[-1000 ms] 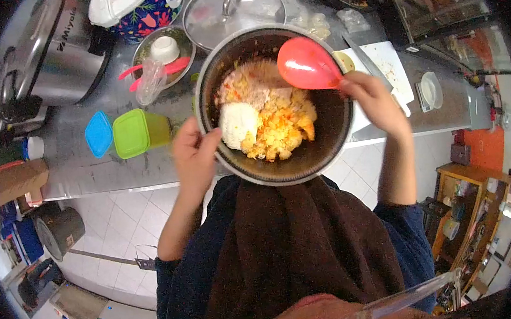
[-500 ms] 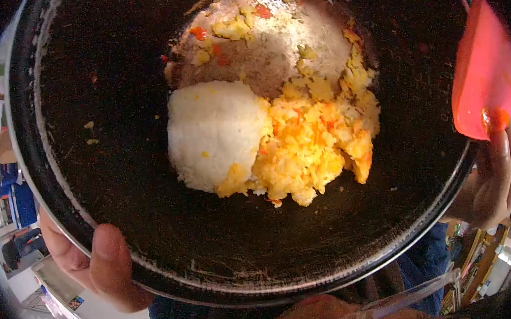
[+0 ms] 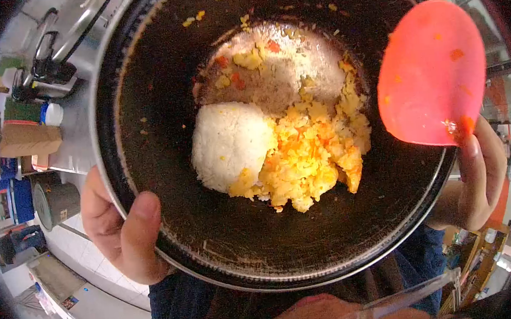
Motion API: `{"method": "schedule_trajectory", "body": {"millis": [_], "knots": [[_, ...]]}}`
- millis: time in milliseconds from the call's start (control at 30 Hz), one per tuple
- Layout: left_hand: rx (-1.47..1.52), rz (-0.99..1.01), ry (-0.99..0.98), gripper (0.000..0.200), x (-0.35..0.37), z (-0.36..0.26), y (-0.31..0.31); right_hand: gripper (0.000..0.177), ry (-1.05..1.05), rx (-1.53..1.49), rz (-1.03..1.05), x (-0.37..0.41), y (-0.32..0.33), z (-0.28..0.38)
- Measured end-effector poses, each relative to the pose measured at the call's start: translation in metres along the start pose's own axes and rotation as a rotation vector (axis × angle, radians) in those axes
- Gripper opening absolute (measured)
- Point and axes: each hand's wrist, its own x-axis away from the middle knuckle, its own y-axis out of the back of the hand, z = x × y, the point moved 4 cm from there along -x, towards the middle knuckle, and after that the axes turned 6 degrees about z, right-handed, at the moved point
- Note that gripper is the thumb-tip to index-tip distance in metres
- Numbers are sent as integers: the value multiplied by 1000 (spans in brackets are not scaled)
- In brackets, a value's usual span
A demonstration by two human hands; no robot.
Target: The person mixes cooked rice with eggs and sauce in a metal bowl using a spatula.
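Observation:
A dark round pan (image 3: 244,244) is held up before the camera, tilted toward it. Inside lie a white block of rice (image 3: 230,142) and, touching its right side, a yellow-orange mix (image 3: 306,158) with small red bits. My left hand (image 3: 132,232) grips the rim at the lower left, thumb over the edge. At the right rim, my right hand (image 3: 476,181) is closed round the lower end of a pink spatula (image 3: 432,73), whose broad blade leans over the pan. Red and orange food specks stick to the blade.
To the left are a metal counter (image 3: 82,125), a cardboard box (image 3: 29,140), a white-and-blue container (image 3: 52,114) and a grey bin (image 3: 57,199). A black and metal appliance (image 3: 48,77) stands at the upper left. Wooden shelves (image 3: 476,262) show at the lower right.
The pan has shifted and looks smaller, its left edge further right. The spatula blade has turned to face the camera and moved left over the pan. My left hand has moved up and right.

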Motion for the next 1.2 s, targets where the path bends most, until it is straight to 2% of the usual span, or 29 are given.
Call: {"method": "schedule_trajectory", "body": {"millis": [67,133,167,433,467,500,567,633,767,1100,1133,1167,1200], "knots": [[31,30,11,21,-5,0,-2,22,-8,-4,63,-11,7,0],[28,-9,19,18,-8,-3,-6,23,-413,-350,208,-11,9,-13],[31,-1,21,18,-11,-6,-8,23,-420,-344,208,-10,12,-12],[34,2,5,22,-13,-12,-5,25,-897,-271,-355,17,19,-12],[33,-5,9,22,-12,-13,-3,25,-895,-276,-350,12,18,-11],[10,-16,-28,22,-11,-15,-1,24,-969,-201,-408,7,17,-11],[-15,-30,-60,21,-5,-14,2,33,-1116,-41,-525,5,14,-9],[-13,-73,-129,24,0,-12,2,33,-1142,-85,-530,12,6,-9],[-19,-63,-134,24,-18,-23,5,32,-1242,-259,-531,4,7,-25],[-34,-40,-93,24,-15,-21,12,33,-1477,-706,-471,41,21,-48],[-80,16,-42,21,-8,-13,8,34,-1494,-749,-465,49,24,-48],[-126,77,10,17,-7,0,4,34,-1414,-959,-273,48,15,-50],[-87,134,42,10,-6,16,-2,32,-1375,-925,-102,43,10,-43]]}}
